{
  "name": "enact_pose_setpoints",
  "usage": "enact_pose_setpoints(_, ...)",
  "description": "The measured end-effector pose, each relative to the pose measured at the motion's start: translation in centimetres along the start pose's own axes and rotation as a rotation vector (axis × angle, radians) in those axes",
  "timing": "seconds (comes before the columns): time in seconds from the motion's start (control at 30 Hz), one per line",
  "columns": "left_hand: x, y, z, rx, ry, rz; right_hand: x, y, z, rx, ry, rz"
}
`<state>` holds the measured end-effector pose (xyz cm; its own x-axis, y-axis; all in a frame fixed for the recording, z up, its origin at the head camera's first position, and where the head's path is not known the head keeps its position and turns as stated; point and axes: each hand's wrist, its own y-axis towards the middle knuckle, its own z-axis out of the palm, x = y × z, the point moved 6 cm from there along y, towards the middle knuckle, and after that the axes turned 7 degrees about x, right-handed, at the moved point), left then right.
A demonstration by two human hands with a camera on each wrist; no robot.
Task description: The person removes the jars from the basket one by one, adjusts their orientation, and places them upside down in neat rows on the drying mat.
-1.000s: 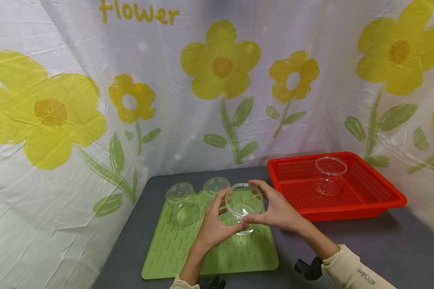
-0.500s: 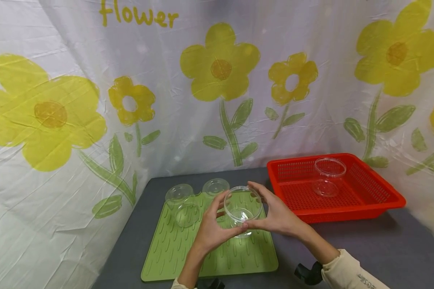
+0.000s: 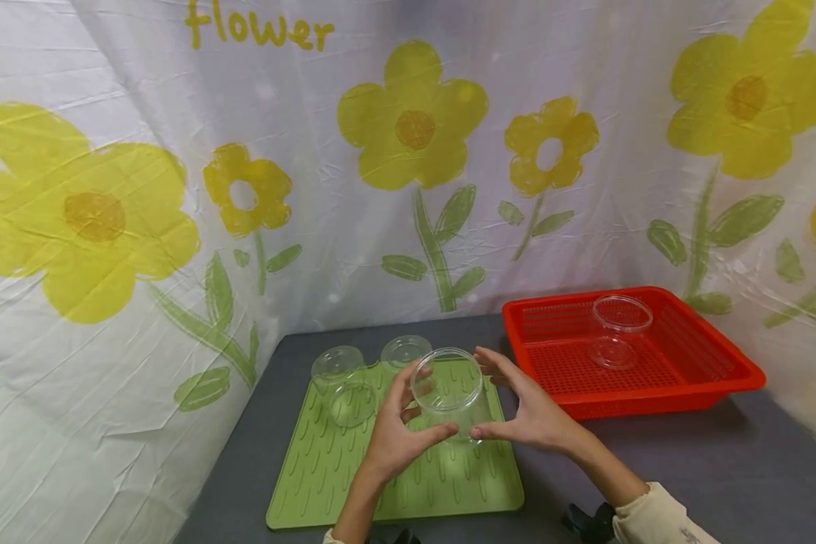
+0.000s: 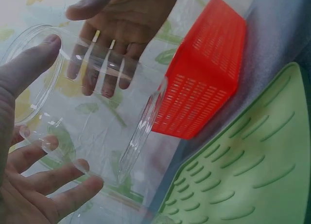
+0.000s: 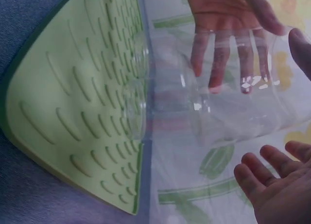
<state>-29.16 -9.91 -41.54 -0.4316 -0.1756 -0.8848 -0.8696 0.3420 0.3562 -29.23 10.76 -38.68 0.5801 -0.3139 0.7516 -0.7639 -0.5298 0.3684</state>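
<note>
A clear plastic jar (image 3: 446,379) is held up over the green mat. My left hand (image 3: 396,431) grips its left side, thumb in front and fingers behind, as the left wrist view also shows with the jar (image 4: 92,102). On the right side, my right hand (image 3: 533,412) has its fingers spread and loosely bent near the jar. In the right wrist view, the fingers (image 5: 252,170) of that hand appear apart from the jar wall. Two more clear jars stand on the mat at the back left, one jar (image 3: 343,385) nearer and another (image 3: 406,351) partly hidden behind my left hand.
The green ridged mat (image 3: 353,487) lies on a dark grey table (image 3: 245,461). At the back right sits a red perforated basket (image 3: 653,397) with one clear jar (image 3: 619,332) standing inside. A white curtain (image 3: 326,249) with yellow flowers hangs behind.
Both hands were on the jar before. My right hand has now spread and drawn slightly off to the right, while the jar has shifted a little left with my left hand.
</note>
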Motion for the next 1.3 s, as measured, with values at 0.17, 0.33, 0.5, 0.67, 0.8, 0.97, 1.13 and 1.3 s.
enact_pose_setpoints(0.17,0.2,0.1,0.0,-0.002,-0.048,-0.003,-0.8,-0.1,0.4,0.001,0.0,-0.025)
enact_pose_setpoints(0.33,0.6,0.3,0.1,-0.005,-0.059,0.002,-1.5,0.1,1.1,-0.01,-0.004,-0.04)
enact_pose_setpoints(0.5,0.8,0.3,0.1,-0.005,-0.065,0.011,-1.7,0.3,1.7,-0.026,0.01,-0.014)
enact_pose_setpoints(0.67,0.8,0.3,0.2,0.002,-0.087,0.019,-1.7,0.3,1.9,-0.039,-0.017,0.001)
enact_pose_setpoints(0.8,0.5,0.4,0.4,0.014,-0.095,0.033,-1.8,0.5,1.8,-0.064,-0.055,-0.016)
enact_pose_setpoints(0.97,0.7,0.4,0.4,0.013,-0.089,0.032,-2.0,0.6,1.7,-0.076,-0.053,-0.015)
enact_pose_setpoints(1.13,0.9,0.4,0.5,0.018,-0.09,0.011,-2.2,0.5,1.9,-0.076,-0.048,-0.024)
enact_pose_setpoints(1.3,0.9,0.4,0.5,0.037,-0.086,0.012,-2.3,0.4,1.9,-0.088,-0.048,-0.046)
